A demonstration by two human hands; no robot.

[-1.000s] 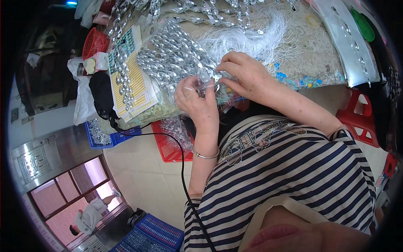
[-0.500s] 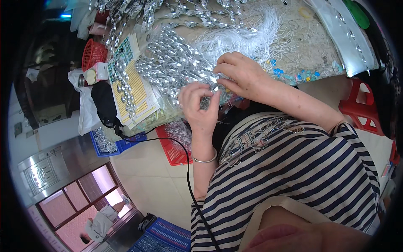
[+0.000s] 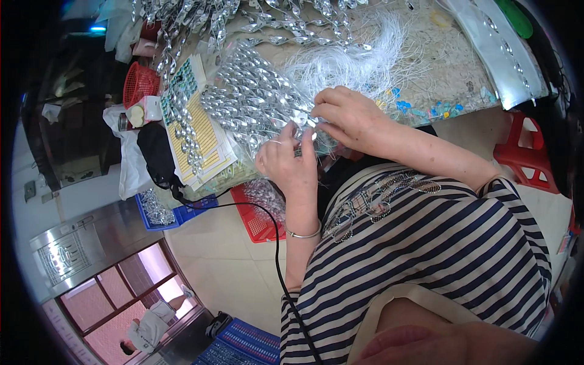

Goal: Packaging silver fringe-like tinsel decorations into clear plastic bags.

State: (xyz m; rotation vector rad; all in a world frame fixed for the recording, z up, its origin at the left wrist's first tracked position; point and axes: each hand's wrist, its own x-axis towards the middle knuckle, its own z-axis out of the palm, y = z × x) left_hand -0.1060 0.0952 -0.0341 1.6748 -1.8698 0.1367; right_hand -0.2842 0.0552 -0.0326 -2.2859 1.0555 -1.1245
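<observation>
A sheaf of silver twisted strands (image 3: 258, 85) lies fanned out on the table in front of me. Close together at its near end, both hands work over small shiny pieces. My right hand (image 3: 350, 118) comes from the right, its thumb and fingertips pinched on a small silver piece (image 3: 311, 123). Just left of it, my left hand (image 3: 287, 161), with a bangle at the wrist, has its fingers curled and the thumb raised. What lies between the left fingertips is too small to make out. A bundle of fine white threads (image 3: 350, 64) rests beyond the right hand.
Yellow-and-teal patterned cards (image 3: 204, 137) and a black pouch (image 3: 157, 152) lie at the left. Behind them stands a red basket (image 3: 139, 85). Below the table edge are a red tray (image 3: 258, 228) and a blue bin (image 3: 182, 214). A red stool (image 3: 526, 152) stands right; a black cable (image 3: 277, 255) hangs across.
My left index finger has lifted away from the thumb, so the gap between them is wider. The right hand stays nearly in place. The whole view has shifted slightly.
</observation>
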